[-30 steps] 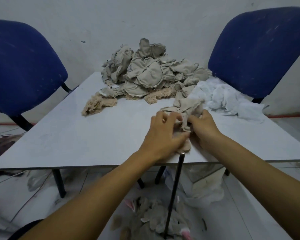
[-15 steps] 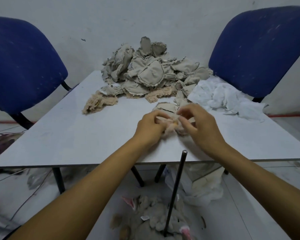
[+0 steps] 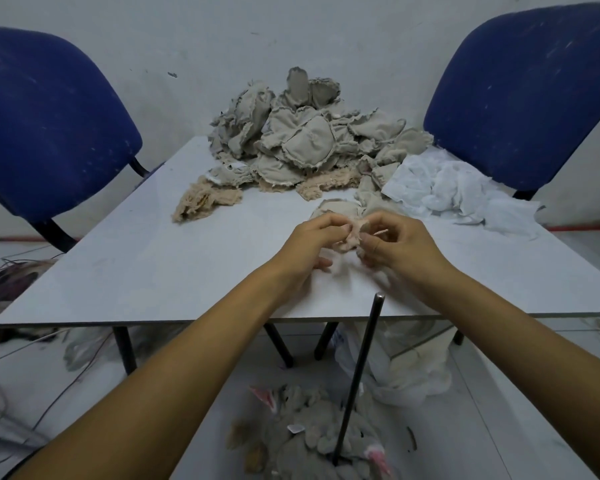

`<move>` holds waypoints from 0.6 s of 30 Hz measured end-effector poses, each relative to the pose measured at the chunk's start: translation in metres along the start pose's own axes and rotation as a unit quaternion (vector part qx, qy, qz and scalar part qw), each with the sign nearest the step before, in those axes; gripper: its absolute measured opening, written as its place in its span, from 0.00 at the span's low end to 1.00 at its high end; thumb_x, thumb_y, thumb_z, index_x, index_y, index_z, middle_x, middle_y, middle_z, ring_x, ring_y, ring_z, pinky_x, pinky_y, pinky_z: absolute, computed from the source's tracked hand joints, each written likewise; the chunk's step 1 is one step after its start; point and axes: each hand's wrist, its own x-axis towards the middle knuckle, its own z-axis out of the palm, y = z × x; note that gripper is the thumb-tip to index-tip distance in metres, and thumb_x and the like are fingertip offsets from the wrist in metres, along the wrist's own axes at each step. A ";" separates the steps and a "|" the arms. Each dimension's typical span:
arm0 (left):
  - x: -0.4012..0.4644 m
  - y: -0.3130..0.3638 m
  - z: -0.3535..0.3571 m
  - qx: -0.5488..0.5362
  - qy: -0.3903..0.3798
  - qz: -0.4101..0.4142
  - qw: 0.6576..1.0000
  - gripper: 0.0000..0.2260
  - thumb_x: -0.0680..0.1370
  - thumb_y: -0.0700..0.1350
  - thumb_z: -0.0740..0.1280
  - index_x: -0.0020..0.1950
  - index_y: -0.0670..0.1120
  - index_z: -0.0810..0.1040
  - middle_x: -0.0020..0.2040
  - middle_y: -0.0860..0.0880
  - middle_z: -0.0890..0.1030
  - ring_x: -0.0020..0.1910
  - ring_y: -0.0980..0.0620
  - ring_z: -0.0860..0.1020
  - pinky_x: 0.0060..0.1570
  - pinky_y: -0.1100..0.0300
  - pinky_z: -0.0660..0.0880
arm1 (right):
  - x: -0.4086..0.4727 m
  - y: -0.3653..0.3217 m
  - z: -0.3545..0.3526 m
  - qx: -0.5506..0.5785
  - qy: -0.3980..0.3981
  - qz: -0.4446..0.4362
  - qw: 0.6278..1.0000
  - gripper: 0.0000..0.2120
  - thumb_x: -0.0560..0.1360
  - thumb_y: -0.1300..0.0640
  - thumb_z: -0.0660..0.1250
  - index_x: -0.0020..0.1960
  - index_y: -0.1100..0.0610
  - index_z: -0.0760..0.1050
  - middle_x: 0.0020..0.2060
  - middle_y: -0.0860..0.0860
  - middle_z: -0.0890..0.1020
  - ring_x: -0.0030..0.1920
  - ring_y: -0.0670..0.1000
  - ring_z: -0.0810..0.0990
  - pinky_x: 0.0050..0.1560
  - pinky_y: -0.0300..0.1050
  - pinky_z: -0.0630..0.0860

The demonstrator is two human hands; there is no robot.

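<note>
Small fabric piece [image 3: 351,235], pale pinkish-beige and soft-looking, crumpled into a lump. It's pinched between the left hand [image 3: 310,245] and the right hand [image 3: 400,245], with its frayed top edge poking up just above the fingertips and the rest bunched between the thumbs.

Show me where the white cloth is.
In the head view, the white cloth lies crumpled at the far right of the table, beside the beige pile.
</note>
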 end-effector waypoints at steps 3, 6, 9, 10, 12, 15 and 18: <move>0.002 -0.002 0.001 -0.050 -0.043 -0.004 0.998 0.06 0.81 0.43 0.62 0.47 0.50 0.77 0.44 0.53 0.80 0.47 0.53 0.75 0.48 0.55 0.69 | -0.002 0.002 -0.001 0.101 -0.011 0.057 0.993 0.06 0.69 0.62 0.71 0.46 0.58 0.78 0.41 0.54 0.79 0.42 0.52 0.81 0.46 0.44 0.82; 0.002 -0.003 0.001 -0.080 -0.078 -0.014 0.994 0.03 0.79 0.46 0.64 0.49 0.49 0.76 0.43 0.53 0.80 0.44 0.55 0.77 0.46 0.58 0.70 | -0.003 0.003 -0.001 0.166 -0.020 0.064 0.984 0.04 0.74 0.68 0.67 0.47 0.62 0.77 0.43 0.55 0.80 0.42 0.49 0.83 0.44 0.39 0.81; 0.003 -0.003 0.001 -0.094 -0.116 -0.023 0.989 0.05 0.79 0.47 0.67 0.52 0.47 0.75 0.48 0.49 0.79 0.48 0.54 0.77 0.43 0.61 0.72 | -0.005 0.003 -0.003 0.223 -0.011 0.062 0.973 0.05 0.74 0.71 0.65 0.49 0.65 0.76 0.40 0.55 0.83 0.41 0.49 0.85 0.42 0.36 0.80; 0.002 -0.004 0.002 -0.092 -0.123 -0.023 0.988 0.06 0.78 0.46 0.68 0.53 0.47 0.75 0.49 0.48 0.78 0.49 0.54 0.77 0.42 0.62 0.72 | -0.006 0.004 -0.004 0.234 -0.007 0.065 0.970 0.06 0.75 0.71 0.64 0.50 0.66 0.76 0.40 0.55 0.84 0.42 0.49 0.85 0.42 0.36 0.80; 0.002 -0.005 0.003 -0.090 -0.126 -0.024 0.988 0.06 0.75 0.45 0.70 0.51 0.47 0.76 0.47 0.48 0.78 0.47 0.53 0.76 0.40 0.62 0.71 | -0.008 0.005 -0.005 0.241 -0.010 0.080 0.967 0.09 0.75 0.72 0.64 0.55 0.68 0.75 0.43 0.56 0.84 0.43 0.49 0.85 0.42 0.37 0.81; 0.003 -0.005 0.006 -0.080 -0.122 -0.023 0.989 0.03 0.77 0.40 0.69 0.47 0.47 0.77 0.46 0.49 0.79 0.44 0.54 0.76 0.39 0.61 0.69 | -0.011 0.005 -0.005 0.224 -0.028 0.112 0.968 0.12 0.75 0.73 0.64 0.58 0.65 0.76 0.46 0.56 0.81 0.44 0.50 0.83 0.42 0.40 0.81; 0.002 0.000 0.003 -0.070 -0.132 -0.020 0.989 0.04 0.76 0.44 0.70 0.41 0.50 0.79 0.42 0.53 0.79 0.41 0.56 0.75 0.41 0.61 0.70 | -0.013 0.000 -0.013 0.224 -0.108 0.126 0.960 0.09 0.74 0.61 0.66 0.54 0.59 0.77 0.44 0.53 0.78 0.44 0.50 0.75 0.45 0.46 0.78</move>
